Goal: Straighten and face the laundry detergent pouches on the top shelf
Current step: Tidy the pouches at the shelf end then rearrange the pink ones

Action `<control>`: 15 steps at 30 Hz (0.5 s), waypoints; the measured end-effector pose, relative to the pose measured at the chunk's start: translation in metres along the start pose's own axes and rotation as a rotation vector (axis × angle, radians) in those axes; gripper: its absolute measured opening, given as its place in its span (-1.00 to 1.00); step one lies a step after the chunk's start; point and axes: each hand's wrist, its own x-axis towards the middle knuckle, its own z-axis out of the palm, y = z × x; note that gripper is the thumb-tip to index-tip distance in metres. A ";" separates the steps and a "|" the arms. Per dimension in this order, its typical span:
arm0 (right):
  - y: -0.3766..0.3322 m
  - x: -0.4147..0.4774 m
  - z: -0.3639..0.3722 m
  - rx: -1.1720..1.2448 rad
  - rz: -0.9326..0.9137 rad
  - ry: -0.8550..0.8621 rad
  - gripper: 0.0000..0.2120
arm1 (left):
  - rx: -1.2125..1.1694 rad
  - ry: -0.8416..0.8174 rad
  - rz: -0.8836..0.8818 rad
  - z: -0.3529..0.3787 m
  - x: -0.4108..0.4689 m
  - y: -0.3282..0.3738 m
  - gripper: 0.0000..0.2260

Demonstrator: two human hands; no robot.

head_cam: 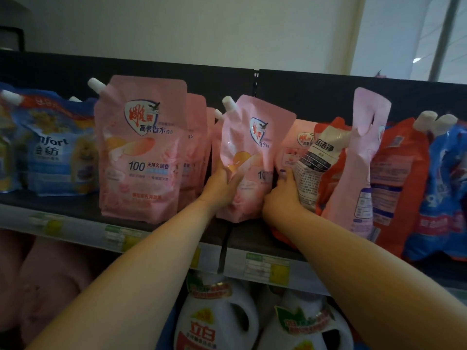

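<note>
On the dark top shelf [83, 208] a pink pouch [141, 147] with a white spout stands upright, front facing out, with more pink pouches behind it. Right of it, a second pink pouch [249, 152] leans left and bulges. My left hand [222, 188] grips its lower left side. My right hand [284, 195] is closed on the lower edge of a crumpled orange and white pouch [318, 157] lying askew behind it. Further right, a pink pouch [364, 157] stands turned sideways.
Blue softener pouches [58, 152] fill the shelf's left end. Orange pouches [399, 178] and blue pouches [444, 193] lean at the right. Price tags [267, 267] line the shelf's front edge. White detergent jugs [217, 319] stand on the shelf below.
</note>
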 end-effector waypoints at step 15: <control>-0.008 -0.013 -0.022 -0.479 -0.248 -0.166 -0.36 | 1.385 -0.288 0.612 -0.014 0.033 -0.009 -0.22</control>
